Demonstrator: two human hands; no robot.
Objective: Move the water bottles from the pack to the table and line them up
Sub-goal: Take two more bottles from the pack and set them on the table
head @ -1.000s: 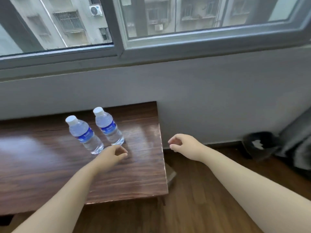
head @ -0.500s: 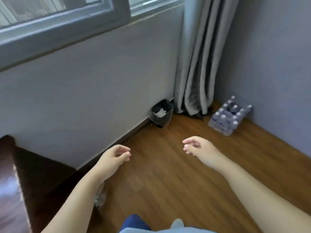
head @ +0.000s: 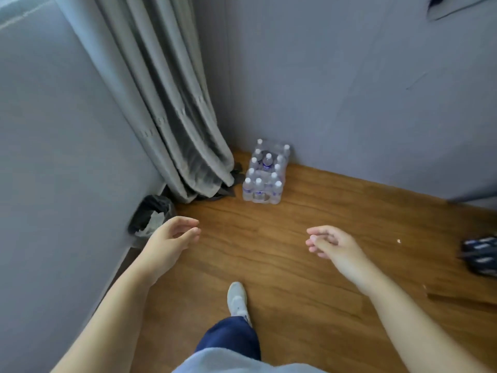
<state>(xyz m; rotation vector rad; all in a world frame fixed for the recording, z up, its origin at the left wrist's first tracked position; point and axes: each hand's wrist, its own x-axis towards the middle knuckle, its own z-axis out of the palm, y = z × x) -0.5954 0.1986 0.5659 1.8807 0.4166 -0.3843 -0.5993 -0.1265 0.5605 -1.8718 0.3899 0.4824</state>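
Your left hand (head: 172, 239) and right hand (head: 332, 244) float in front of you over the wooden floor (head: 309, 265), fingers loosely curled, holding nothing. The pack of water bottles (head: 265, 177) stands on the floor in the far corner, against the wall and just beside the grey curtain (head: 172, 109). Bare floor lies between you and it. A black bin (head: 152, 218) sits by the left wall, near your left hand. Your white shoe (head: 236, 298) points forward.

Soft, even daylight fills the view; shadows are faint. Slight motion blur softens everything, and wide-angle distortion bends the walls toward the edges.
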